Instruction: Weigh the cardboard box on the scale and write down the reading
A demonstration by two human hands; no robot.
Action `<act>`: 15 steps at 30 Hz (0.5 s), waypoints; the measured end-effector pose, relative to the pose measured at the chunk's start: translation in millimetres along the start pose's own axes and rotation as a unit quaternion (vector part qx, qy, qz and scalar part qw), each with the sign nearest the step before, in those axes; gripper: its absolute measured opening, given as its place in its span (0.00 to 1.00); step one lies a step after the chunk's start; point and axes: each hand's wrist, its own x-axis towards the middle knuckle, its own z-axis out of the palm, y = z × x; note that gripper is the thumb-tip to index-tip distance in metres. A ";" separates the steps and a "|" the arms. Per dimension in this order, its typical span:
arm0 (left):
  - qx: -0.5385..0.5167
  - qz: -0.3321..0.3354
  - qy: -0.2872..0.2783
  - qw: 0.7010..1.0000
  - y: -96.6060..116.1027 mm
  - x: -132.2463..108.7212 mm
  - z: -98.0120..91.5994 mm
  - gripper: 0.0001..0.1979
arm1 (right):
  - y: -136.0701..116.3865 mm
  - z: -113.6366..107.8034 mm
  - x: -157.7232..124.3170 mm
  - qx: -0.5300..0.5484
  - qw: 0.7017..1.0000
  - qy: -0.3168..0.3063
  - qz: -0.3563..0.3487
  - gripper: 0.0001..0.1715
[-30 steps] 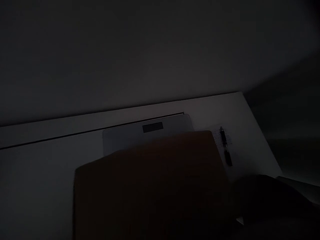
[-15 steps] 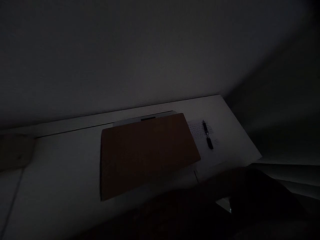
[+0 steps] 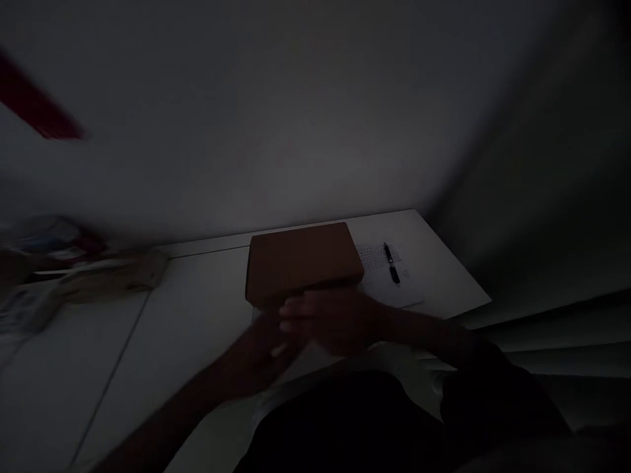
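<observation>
Two hands meet low in the dim view, just in front of the brown cardboard box that sits flat on the white bench, toward its far right end. Right hand comes in from the right, fingers loosely curled and stretched leftward at the box's near edge; whether it touches the cardboard, I cannot tell through the blur. Left hand rises from the near left and sits under or against the right one, its shape too smeared to say spread or closed. Best handling here, I judge: slow down, get a palm on each side of the box, and lift level so nothing inside shifts. Cardboard looks matte, flat-topped, square-cornered, rigid enough for a side grip. Just right of it lies a printed sheet with a black pen on top. Blurred clutter lines the far left.
</observation>
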 end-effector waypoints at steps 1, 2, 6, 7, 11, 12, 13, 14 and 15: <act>0.039 0.008 0.002 0.999 -1.6 -5.0 -17.3 0.28 | 5.3 -7.7 -1.1 0.029 0.998 0.050 0.010 0.24; 0.056 -0.016 0.070 0.996 -3.0 -7.2 -28.6 0.24 | 11.5 -14.9 -3.4 0.044 0.993 0.103 0.030 0.23; 0.039 -0.091 0.367 0.925 -24.3 -2.3 -32.1 0.14 | 47.3 -26.5 -24.7 -0.013 0.943 0.291 0.158 0.21; 0.041 -0.076 0.407 0.909 -35.5 -1.8 -28.8 0.13 | 58.3 -23.5 -32.5 -0.012 0.925 0.319 0.206 0.20; -0.056 -0.102 0.390 0.913 -88.5 -12.4 -17.5 0.19 | 96.3 2.5 -63.7 0.099 0.847 0.374 0.364 0.33; -0.061 -0.118 0.389 0.912 -99.7 -16.7 -15.0 0.20 | 102.0 9.4 -70.2 0.135 0.821 0.374 0.409 0.40; -0.075 -0.147 0.391 0.906 -108.8 -21.0 -12.5 0.21 | 105.8 15.5 -75.7 0.174 0.797 0.365 0.448 0.47; -0.087 -0.177 0.389 0.900 -115.6 -24.8 -9.8 0.22 | 107.9 20.5 -80.2 0.211 0.776 0.352 0.478 0.52; -0.104 -0.205 0.386 0.893 -119.9 -28.0 -7.2 0.24 | 108.6 24.4 -83.5 0.242 0.760 0.337 0.500 0.57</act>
